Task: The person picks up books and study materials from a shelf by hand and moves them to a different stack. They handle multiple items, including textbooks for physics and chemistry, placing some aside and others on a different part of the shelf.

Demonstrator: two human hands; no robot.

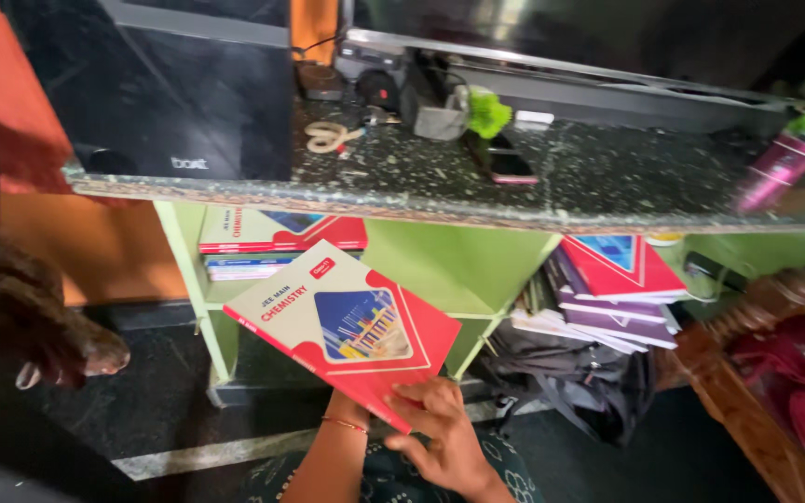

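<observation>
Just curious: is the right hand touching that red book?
Touching. The head view shows the right hand with fingers pressed on the red book's lower corner.

Only the forearms and hands are seen at the bottom of the shot, both bare, no sleeves visible. A thin bangle (pixel 344 424), gold-toned with small reddish bits, is worn on the left wrist. The left hand (pixel 351 408) is mostly hidden, just the wrist showing. On the right hand (pixel 444 438) short, plain nails can be made out. Dark teal clothing (pixel 393 480) with a pale circular print is seen below, over the lap.
</observation>
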